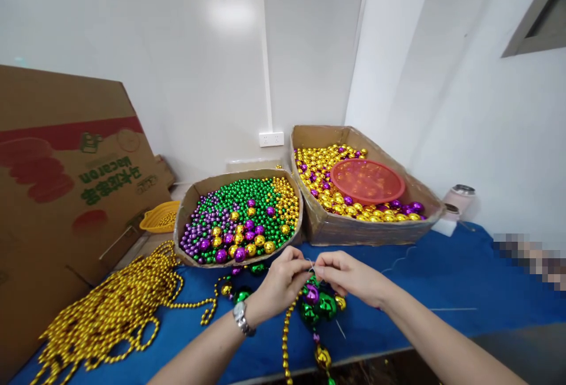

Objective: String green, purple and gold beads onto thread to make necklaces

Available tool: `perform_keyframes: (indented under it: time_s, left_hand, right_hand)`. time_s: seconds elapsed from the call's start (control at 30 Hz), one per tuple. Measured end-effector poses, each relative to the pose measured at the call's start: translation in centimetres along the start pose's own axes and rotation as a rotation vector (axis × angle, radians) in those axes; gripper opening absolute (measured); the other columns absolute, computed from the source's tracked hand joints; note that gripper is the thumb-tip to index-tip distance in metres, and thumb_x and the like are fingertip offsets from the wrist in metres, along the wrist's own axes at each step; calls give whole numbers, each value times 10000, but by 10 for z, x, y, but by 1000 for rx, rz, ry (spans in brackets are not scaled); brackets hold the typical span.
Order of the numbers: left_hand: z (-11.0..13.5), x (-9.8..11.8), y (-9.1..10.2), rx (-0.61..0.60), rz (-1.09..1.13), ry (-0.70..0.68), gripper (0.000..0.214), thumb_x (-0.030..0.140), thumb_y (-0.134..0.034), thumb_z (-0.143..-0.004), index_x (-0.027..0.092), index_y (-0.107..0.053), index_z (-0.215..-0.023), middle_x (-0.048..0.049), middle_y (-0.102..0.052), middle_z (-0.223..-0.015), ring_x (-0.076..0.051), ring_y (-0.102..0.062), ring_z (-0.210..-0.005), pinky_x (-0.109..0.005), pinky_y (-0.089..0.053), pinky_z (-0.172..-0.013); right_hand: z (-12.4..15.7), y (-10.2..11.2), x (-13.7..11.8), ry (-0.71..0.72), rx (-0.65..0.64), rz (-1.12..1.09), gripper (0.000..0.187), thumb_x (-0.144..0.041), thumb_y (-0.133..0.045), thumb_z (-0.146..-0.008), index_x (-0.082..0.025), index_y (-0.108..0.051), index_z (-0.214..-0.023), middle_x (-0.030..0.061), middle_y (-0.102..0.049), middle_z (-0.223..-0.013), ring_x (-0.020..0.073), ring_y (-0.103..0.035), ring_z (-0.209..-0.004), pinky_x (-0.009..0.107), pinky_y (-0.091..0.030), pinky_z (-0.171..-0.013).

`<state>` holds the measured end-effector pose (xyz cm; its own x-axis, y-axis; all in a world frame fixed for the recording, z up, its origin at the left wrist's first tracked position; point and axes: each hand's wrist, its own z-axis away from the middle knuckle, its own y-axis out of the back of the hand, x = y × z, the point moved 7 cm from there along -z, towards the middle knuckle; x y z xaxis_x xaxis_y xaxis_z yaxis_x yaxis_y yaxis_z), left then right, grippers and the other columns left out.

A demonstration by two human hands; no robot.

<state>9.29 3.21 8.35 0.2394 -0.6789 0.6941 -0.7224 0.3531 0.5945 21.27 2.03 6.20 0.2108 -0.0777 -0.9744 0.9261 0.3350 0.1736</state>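
Note:
My left hand, with a metal watch at the wrist, pinches a thin white string. Close beside it, the fingertips of my right hand are pressed together on the same string. Just below both hands hangs a cluster of shiny beads in green, purple and gold. From that cluster a strand with a large gold bead runs down over the table edge. A gold bead chain dangles to its left. My fingers partly hide the string.
On the blue cloth stand a box of small mixed beads and a larger box of gold and purple beads with a red basket. At left lie gold bead chains, a yellow basket and a big carton.

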Motion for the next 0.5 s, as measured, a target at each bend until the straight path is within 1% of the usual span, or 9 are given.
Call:
perform_keyframes:
  time_s: [0.07, 0.2, 0.3, 0.4, 0.5]
  left_hand:
    - [-1, -2, 1, 6, 31, 7, 216, 246, -494, -883, 212, -689, -971, -53, -518, -874, -171, -515, -839, -283, -434, -745]
    - [-1, -8, 1, -21, 68, 44, 203, 298, -547, -859, 221, -700, -968, -48, -529, -876, -169, -520, -833, -283, -429, -746]
    - [-1, -12, 0, -23, 91, 71, 200, 339, -596, -827, 212, -708, -934, -46, -530, -872, -162, -515, -800, -271, -424, -709]
    - [0, -15, 0, 39, 114, 90, 218, 373, -618, -808, 207, -710, -914, -44, -527, -857, -161, -515, -785, -269, -419, -692]
    - [1, -18, -2, 109, 132, 111, 239, 400, -627, -795, 200, -709, -897, -42, -527, -840, -169, -520, -791, -270, -421, -689]
  right_hand:
    - [-1, 2, 0, 4, 13, 7, 261, -421, -590, -785, -175, -578, -701, -86, -410, -495, 56, -339, -418, 190, -247, -421]
    - [-4, 4, 3, 6, 30, 19, 266, -426, -585, -786, -175, -578, -700, -87, -401, -472, 61, -333, -420, 189, -225, -419]
    - [-5, 5, 2, 13, 33, 23, 246, -405, -580, -788, -174, -585, -706, -81, -416, -488, 63, -344, -433, 192, -226, -425]
    - [-6, 3, 2, 19, 31, 18, 237, -395, -578, -785, -175, -577, -699, -82, -413, -490, 63, -342, -433, 196, -223, -425]
    - [-6, 3, 1, 26, 33, 7, 270, -428, -581, -778, -177, -563, -683, -86, -398, -472, 62, -329, -420, 196, -213, -419]
